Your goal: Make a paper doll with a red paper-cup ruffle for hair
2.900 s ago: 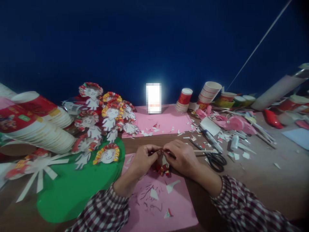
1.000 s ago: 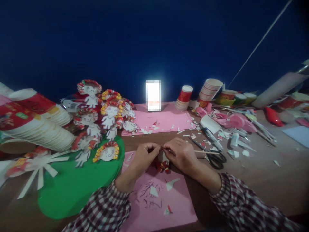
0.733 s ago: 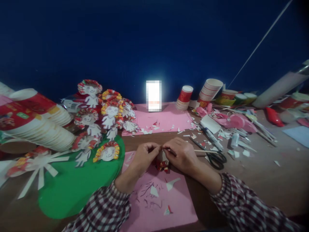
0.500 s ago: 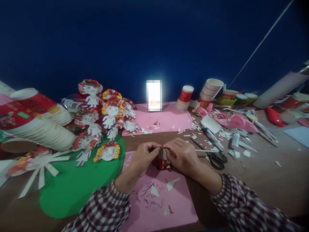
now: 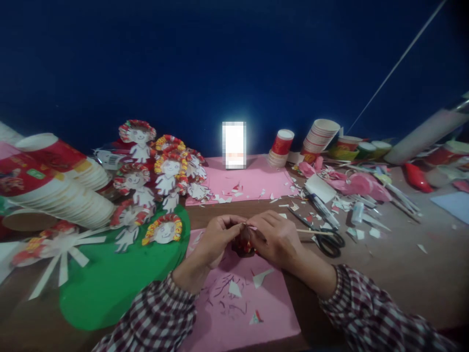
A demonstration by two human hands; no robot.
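Between my two hands is a red-and-white paper-cup cutout (image 5: 243,244), mostly hidden by the fingers. My left hand (image 5: 219,238) pinches its upper edge between thumb and fingers. My right hand (image 5: 274,235) is closed on the same cutout from the other side, fingertips nearly meeting the left ones. Beneath them lies a pink sheet (image 5: 271,308) with dark pen marks and several paper scraps. A thin wooden stick (image 5: 311,231) reaches out past the right hand, over black-handled scissors (image 5: 328,242); whether the hand touches it, I cannot tell.
Several paper-cup dolls (image 5: 170,172) with curled red and yellow hair stand at the left, by a green sheet (image 5: 106,288). Stacked cups (image 5: 69,198) lean further left. A bright phone screen (image 5: 234,145) stands at the back. On the right are a marker (image 5: 323,210) and scraps.
The cutout in my hands has tipped, so less of its white face shows and its lower red edge sits differently. Both hands have shifted only slightly.
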